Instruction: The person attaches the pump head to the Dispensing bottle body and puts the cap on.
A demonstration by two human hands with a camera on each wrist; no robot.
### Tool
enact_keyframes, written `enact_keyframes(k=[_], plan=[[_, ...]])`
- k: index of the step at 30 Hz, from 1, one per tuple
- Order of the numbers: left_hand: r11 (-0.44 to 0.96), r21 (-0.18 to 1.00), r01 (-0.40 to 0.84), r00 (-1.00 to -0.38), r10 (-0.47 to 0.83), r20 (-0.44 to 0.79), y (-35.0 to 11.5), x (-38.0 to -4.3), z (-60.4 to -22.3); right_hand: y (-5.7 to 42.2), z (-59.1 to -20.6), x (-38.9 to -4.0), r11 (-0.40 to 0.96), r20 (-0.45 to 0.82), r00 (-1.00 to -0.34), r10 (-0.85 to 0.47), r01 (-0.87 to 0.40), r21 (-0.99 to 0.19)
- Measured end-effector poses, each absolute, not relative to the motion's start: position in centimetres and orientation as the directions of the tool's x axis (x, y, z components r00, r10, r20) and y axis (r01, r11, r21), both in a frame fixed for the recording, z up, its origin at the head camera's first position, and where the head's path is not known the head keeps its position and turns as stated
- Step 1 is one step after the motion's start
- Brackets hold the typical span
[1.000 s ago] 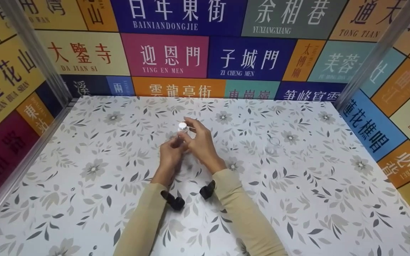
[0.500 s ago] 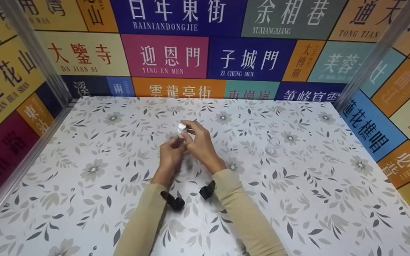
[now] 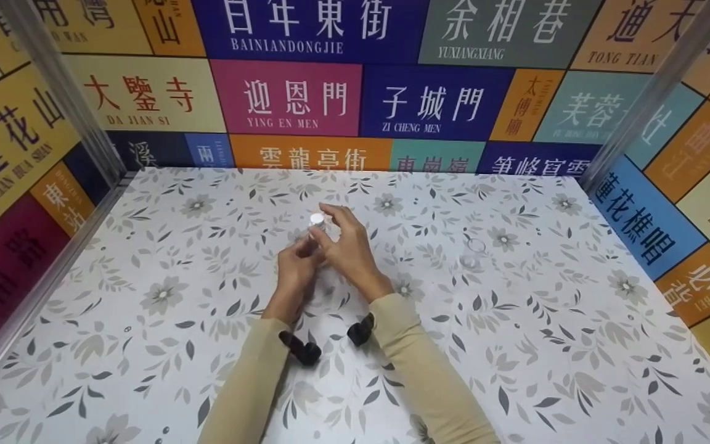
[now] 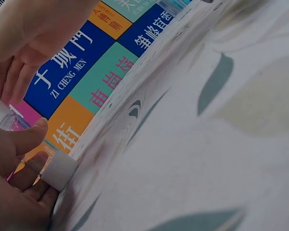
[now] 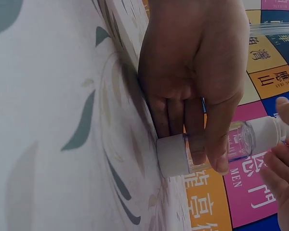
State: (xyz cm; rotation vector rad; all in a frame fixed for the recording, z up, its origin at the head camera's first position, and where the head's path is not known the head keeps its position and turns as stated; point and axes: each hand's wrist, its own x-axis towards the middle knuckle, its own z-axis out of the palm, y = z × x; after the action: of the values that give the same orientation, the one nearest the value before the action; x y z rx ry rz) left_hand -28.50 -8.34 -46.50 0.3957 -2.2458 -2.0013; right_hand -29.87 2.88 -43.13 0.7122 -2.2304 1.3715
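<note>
A small clear bottle point(image 5: 241, 142) with white parts at both ends is upright between the hands. My left hand point(image 3: 295, 271) grips its clear body, thumb on one side and fingers round the other. Its white base point(image 4: 60, 169) is close to the tabletop; I cannot tell if they touch. At the top is a white cap point(image 3: 317, 219). My right hand point(image 3: 349, 246) is around this cap with thumb and fingers spread. In the right wrist view, gaps show between the fingers point(image 5: 279, 171) and the cap; thumb contact is unclear.
A clear, see-through round piece point(image 3: 472, 253) lies on the flower-patterned tabletop point(image 3: 552, 308), right of the hands. Sign-printed panels point(image 3: 287, 95) stand behind and at the sides, with clear corner posts. Both sleeves carry a black wrist mount point(image 3: 299, 348).
Half a second ago the right fingers were closer round the cap and more of the bottle's neck showed. Now they are spread wider. The left hand stays in place on the bottle.
</note>
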Motion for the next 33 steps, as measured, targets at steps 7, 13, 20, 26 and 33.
enact_keyframes(k=[7,13,20,26,33], plan=[[0.101,0.991,-0.089,-0.960,-0.275,-0.058,-8.21,-28.42,-46.62,2.73,-43.12,-29.87,0.320,0.567,-0.794,-0.218,-0.608,-0.727],[0.098,0.992,-0.074,-0.962,-0.270,-0.045,-8.20,-28.36,-46.72,2.75,-43.21,-29.81,0.306,0.554,-0.801,-0.227,-0.599,-0.740],[0.086,0.995,-0.053,-0.961,-0.276,-0.027,-8.11,-28.37,-46.79,2.98,-42.94,-29.72,0.336,0.547,-0.804,-0.235,-0.595,-0.730],[0.096,0.994,-0.047,-0.959,-0.282,-0.018,-8.03,-28.33,-46.74,3.09,-42.66,-29.70,0.341,0.563,-0.795,-0.227,-0.606,-0.718],[0.109,0.993,-0.052,-0.955,-0.297,-0.017,-8.04,-28.54,-46.83,2.88,-42.82,-29.78,0.365,0.536,-0.808,-0.244,-0.588,-0.722]])
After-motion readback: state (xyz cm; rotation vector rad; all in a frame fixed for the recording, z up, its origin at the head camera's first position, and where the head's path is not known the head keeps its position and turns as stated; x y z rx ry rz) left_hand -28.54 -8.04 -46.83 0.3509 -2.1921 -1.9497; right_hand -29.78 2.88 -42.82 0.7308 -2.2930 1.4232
